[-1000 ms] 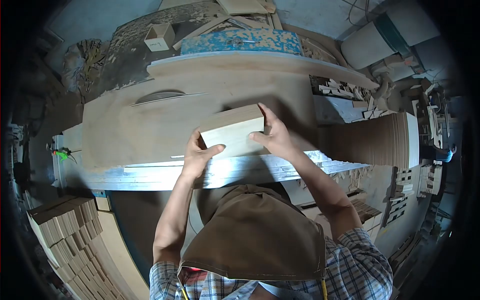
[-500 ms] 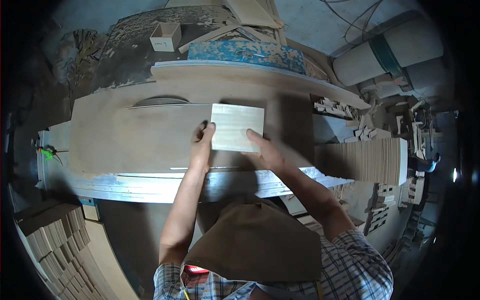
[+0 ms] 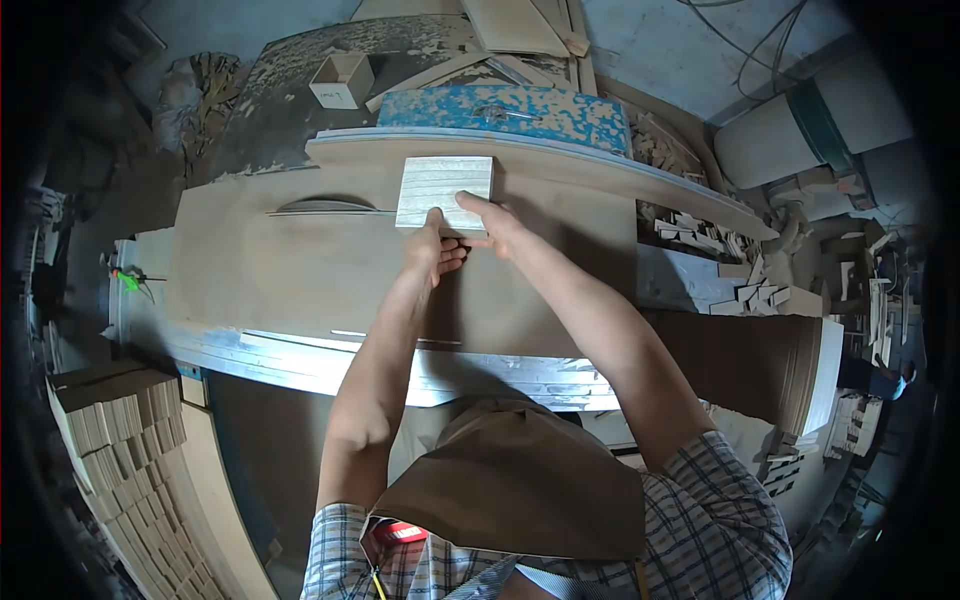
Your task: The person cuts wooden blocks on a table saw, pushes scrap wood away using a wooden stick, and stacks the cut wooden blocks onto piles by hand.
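Observation:
A pale rectangular wooden block (image 3: pixel 443 185), its light grained face upward, is held by both hands over the far part of the brown work table (image 3: pixel 260 260). My left hand (image 3: pixel 432 248) grips its near left edge, thumb on top and fingers curled below. My right hand (image 3: pixel 492 222) holds the near right corner with the thumb lying on the face. Left of the block, a curved dark blade (image 3: pixel 325 204) rises from a slot in the table. A long wooden fence board (image 3: pixel 560 178) runs just beyond the block.
Stacked boards stand at the lower left (image 3: pixel 125 440) and at the right (image 3: pixel 822 375). Behind the fence are a blue speckled panel (image 3: pixel 500 115) and a small open wooden box (image 3: pixel 342 82). Wood scraps (image 3: pixel 690 232) lie at the right. A thin strip (image 3: pixel 348 334) rests near the table's front.
Both hands have carried the block forward, away from my body, toward the fence. It was first tilted with its side showing; now its light face points up.

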`<state>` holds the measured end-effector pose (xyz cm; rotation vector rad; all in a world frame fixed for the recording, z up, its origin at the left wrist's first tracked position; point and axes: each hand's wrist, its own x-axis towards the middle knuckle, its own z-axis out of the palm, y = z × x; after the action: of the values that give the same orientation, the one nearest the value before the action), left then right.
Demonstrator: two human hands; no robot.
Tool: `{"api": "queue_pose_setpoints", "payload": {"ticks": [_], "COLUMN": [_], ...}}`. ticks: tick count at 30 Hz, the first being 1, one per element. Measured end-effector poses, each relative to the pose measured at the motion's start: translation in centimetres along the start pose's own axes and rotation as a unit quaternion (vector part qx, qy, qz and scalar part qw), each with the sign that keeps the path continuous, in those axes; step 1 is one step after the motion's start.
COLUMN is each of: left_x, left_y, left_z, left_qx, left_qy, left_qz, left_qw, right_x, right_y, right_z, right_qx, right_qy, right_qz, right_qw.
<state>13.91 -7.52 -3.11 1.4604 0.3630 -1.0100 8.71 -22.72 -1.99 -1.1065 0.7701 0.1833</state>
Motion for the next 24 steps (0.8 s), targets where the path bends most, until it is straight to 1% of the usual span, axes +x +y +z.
{"api": "queue_pose_setpoints", "payload": {"ticks": [1,3,5,7,9,10,11,12,13,14,15,16,17,19,21,22,23,24], "left_x": [0.0,0.0,0.0,0.4,0.9,0.9,0.8,0.7,0.8,0.9,1.2,1.7,2.3,1.6,2.0,2.4,2.8,3.0], "left_y": [0.6,1.6,2.4,2.7,3.2,3.2,3.1,3.0,2.9,2.9,2.5,2.1,1.8,2.0,1.9,1.2,0.5,0.2], "left_z": [0.2,0.9,1.2,0.8,0.6,0.5,0.5,0.6,0.6,0.6,0.5,0.6,0.8,1.2,1.4,1.0,0.6,0.6], "left_qx": [0.012,0.028,0.041,0.09,0.101,0.113,0.114,0.113,0.114,0.121,0.128,0.121,0.115,0.12,0.039,-0.004,0.009,-0.011], "left_qy": [0.006,0.024,0.042,0.017,0.014,0.008,0.009,0.015,0.02,0.014,0.01,0.031,0.052,0.037,0.071,0.05,0.049,0.056], "left_qz": [-0.006,-0.015,-0.025,-0.046,-0.057,-0.067,-0.072,-0.059,-0.046,-0.047,-0.053,-0.053,-0.052,-0.05,-0.05,-0.026,-0.029,-0.025], "left_qw": [1.0,0.999,0.998,0.995,0.993,0.991,0.991,0.992,0.992,0.992,0.99,0.991,0.991,0.991,0.995,0.998,0.998,0.998], "right_x": [0.2,0.8,1.2,1.2,1.1,0.7,0.4,-0.1,-0.6,-1.0,-1.2,-0.6,0.4,0.1,-0.7,-0.7,-0.8,-1.5], "right_y": [-0.4,-1.3,-1.7,-1.5,-1.5,-1.9,-2.6,-3.5,-4.8,-6.1,-6.4,-4.7,-3.4,-2.4,-2.2,-1.9,-1.7,-2.3], "right_z": [-0.1,-0.3,-0.4,-0.6,-0.6,-0.5,-0.6,-0.6,-0.6,-0.8,-1.2,-1.5,-1.9,-2.0,-2.1,-1.9,-1.8,-1.6], "right_qx": [0.003,0.0,0.008,0.02,-0.017,-0.014,-0.118,-0.221,-0.217,-0.382,-0.534,-0.524,-0.517,-0.469,-0.429,-0.417,-0.405,-0.41], "right_qy": [-0.002,-0.028,-0.041,-0.051,-0.048,-0.048,-0.012,0.024,0.025,0.006,-0.012,0.057,0.063,0.082,0.082,0.08,0.078,0.082], "right_qz": [0.0,0.036,0.042,0.051,0.037,0.041,0.07,0.099,0.103,0.07,0.038,-0.049,-0.044,-0.086,-0.098,-0.099,-0.1,-0.097], "right_qw": [1.0,0.999,0.998,0.997,0.998,0.998,0.99,0.97,0.97,0.921,0.845,0.849,0.852,0.875,0.894,0.9,0.906,0.903]}}
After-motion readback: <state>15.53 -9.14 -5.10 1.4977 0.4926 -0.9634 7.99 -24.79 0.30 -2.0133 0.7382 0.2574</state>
